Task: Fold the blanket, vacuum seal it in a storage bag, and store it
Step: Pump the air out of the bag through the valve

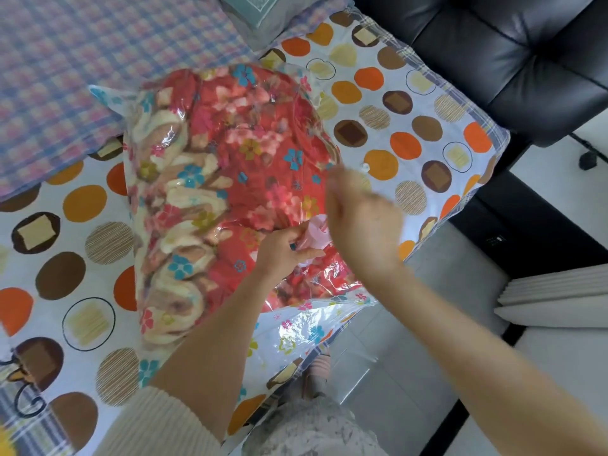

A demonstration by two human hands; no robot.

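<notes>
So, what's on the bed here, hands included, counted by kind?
Hands: 2, left hand and right hand
Storage bag: 1
Red floral blanket, inside the bag: 1
Pink-white scrap, pinched by the left hand: 1
Plaid cover: 1
Pillow: 1
Total: 7

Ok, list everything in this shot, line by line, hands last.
storage bag: one, clear with flower print, around the blanket
blanket: one, red floral, inside the bag
pink piece: one, pink-white, at the bag, too blurred to identify
bedsheet: one, white with orange and brown circles, under the bag
checked cover: one, blue-pink, upper left
pillow: one, grey-teal, top edge
black seat: one, padded, upper right
left hand: one, pinches the pink piece
right hand: one, blurred, over the bag's right edge
</notes>
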